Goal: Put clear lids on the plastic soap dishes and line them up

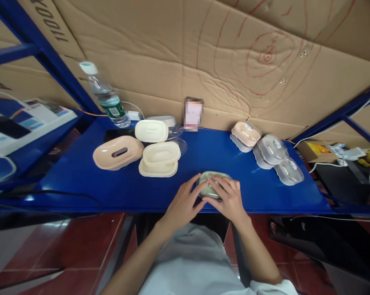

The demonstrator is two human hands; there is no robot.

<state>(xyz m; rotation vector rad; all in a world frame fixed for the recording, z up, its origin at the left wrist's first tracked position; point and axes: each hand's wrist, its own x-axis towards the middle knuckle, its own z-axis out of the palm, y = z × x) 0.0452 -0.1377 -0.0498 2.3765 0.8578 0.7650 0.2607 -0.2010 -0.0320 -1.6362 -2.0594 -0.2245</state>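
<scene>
At the blue table's (215,153) near edge, the left hand (183,201) and right hand (229,197) are clamped from either side on a green dish (208,190), apparently to steady it. Beyond, cream dishes (161,153) overlap at left; labelled dishes (268,150) cluster at right, presumably sorted apart. Farthest, cardboard (160,69) stands behind.

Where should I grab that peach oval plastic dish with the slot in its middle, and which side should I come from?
Probably best by the rounded rim at the left end of the peach oval plastic dish, coming from the left, thumb and fingers pinching its wall. The raised rim offers an edge there, while cream oval plastic pieces sit close by its right end.
</scene>
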